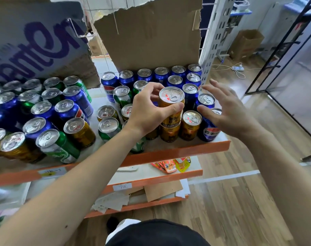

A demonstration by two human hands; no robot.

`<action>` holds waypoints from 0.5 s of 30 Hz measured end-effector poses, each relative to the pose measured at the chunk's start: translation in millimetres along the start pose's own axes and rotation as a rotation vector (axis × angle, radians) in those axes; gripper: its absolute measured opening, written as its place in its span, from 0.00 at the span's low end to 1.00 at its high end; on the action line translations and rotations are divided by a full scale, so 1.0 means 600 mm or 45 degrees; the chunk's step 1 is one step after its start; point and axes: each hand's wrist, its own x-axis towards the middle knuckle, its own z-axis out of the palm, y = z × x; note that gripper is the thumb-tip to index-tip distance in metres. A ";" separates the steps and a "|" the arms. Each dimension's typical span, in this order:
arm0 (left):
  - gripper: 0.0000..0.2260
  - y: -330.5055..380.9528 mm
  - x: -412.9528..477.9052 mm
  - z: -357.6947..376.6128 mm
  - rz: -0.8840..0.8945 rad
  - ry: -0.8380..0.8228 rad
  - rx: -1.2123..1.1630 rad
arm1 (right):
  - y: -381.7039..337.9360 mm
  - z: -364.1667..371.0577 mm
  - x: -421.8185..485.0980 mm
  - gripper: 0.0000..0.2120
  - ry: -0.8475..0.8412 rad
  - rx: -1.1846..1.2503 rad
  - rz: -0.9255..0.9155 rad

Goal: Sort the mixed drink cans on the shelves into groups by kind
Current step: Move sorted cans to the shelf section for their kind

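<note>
Head view, left hand (147, 110) gripping gold cylindrical can (171, 109) – glossy

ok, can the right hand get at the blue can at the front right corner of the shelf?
Probably yes. The right hand is open and hovers just beside that blue can, which stands at the shelf edge with nothing blocking its right side.

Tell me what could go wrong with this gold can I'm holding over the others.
The gold can in your left hand sits on top of another gold can, so it may topple once released. Your open right hand hovers close to the blue can at the shelf edge, which it could knock off.
</note>
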 end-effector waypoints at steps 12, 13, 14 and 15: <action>0.21 0.003 -0.048 -0.171 -0.130 0.322 -0.122 | -0.170 0.093 0.062 0.29 -0.128 0.134 -0.340; 0.20 0.005 -0.048 -0.189 -0.127 0.351 -0.162 | -0.189 0.098 0.064 0.29 -0.126 0.148 -0.341; 0.20 0.005 -0.050 -0.207 -0.127 0.379 -0.198 | -0.207 0.103 0.065 0.29 -0.125 0.159 -0.340; 0.21 0.004 -0.053 -0.226 -0.130 0.404 -0.219 | -0.226 0.107 0.064 0.29 -0.124 0.167 -0.338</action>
